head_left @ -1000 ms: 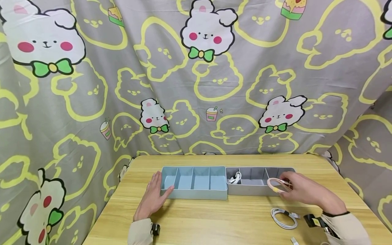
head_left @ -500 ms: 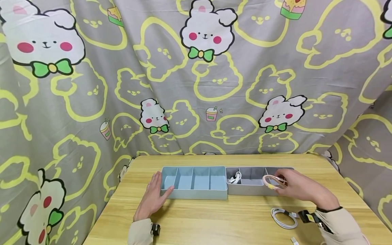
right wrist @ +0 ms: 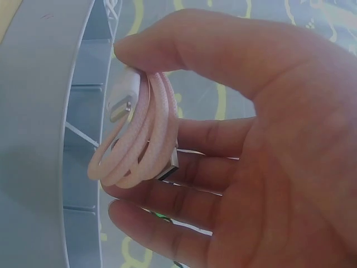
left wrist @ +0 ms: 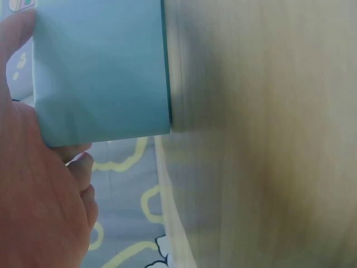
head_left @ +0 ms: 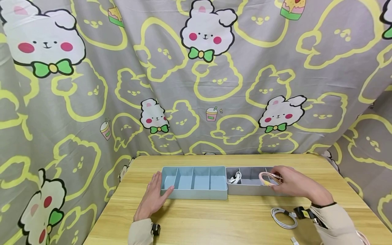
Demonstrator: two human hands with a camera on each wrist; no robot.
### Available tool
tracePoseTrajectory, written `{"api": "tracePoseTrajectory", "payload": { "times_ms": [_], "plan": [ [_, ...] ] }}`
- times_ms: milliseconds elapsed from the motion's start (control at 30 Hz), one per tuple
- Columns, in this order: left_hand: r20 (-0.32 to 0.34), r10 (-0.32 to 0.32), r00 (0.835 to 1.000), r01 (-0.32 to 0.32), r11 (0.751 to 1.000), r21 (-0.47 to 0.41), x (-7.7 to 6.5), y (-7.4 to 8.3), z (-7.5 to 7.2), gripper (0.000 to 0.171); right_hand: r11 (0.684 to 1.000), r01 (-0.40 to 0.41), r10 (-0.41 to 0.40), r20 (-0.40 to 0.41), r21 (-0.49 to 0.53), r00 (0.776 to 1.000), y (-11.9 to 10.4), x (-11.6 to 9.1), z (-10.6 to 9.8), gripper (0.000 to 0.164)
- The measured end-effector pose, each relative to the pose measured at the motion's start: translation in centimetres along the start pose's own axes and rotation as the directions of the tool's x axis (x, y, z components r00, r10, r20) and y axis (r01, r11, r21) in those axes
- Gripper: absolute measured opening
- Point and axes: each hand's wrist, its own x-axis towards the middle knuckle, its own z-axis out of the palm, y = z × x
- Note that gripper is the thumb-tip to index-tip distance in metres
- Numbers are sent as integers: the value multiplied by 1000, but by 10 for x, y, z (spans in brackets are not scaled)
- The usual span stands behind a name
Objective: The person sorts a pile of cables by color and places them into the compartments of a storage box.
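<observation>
My right hand (head_left: 295,182) pinches a coiled pink USB cable (right wrist: 153,131) between thumb and fingers. In the head view this cable hangs over the front rim of the grey divided box (head_left: 246,190), toward its right part. White plug and metal connector ends show in the right wrist view. At the left end of the light blue divided box (head_left: 196,194), my left hand (head_left: 151,197) rests with its thumb at the front rim and its fingers along the end wall. The left wrist view shows that hand against the blue box's wall (left wrist: 103,72).
A white cable (head_left: 235,177) lies in the grey box's left compartment. On the wooden table (head_left: 214,221), a coiled grey-white cable (head_left: 283,218) with a dark tie lies before the right forearm. Nearer the front is a white plug (head_left: 294,241). A patterned curtain (head_left: 196,85) hangs behind.
My right hand has moved left along the grey box, carrying the pink cable with it. The left hand and both boxes stay where they were.
</observation>
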Motion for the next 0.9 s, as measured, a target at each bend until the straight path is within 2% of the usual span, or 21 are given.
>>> {"api": "tracePoseTrajectory", "payload": {
  "times_ms": [567,900],
  "plan": [
    [8,0,1000,0,1000,-2,2,-1,1,96,999,-14,13,-20,-50,1000,-17,18,3,34],
    [6,3,1000,-3,1000,-5,1,-1,0,95,998,30,-30,-13,-55,999,-28,30,5,37]
  ]
}}
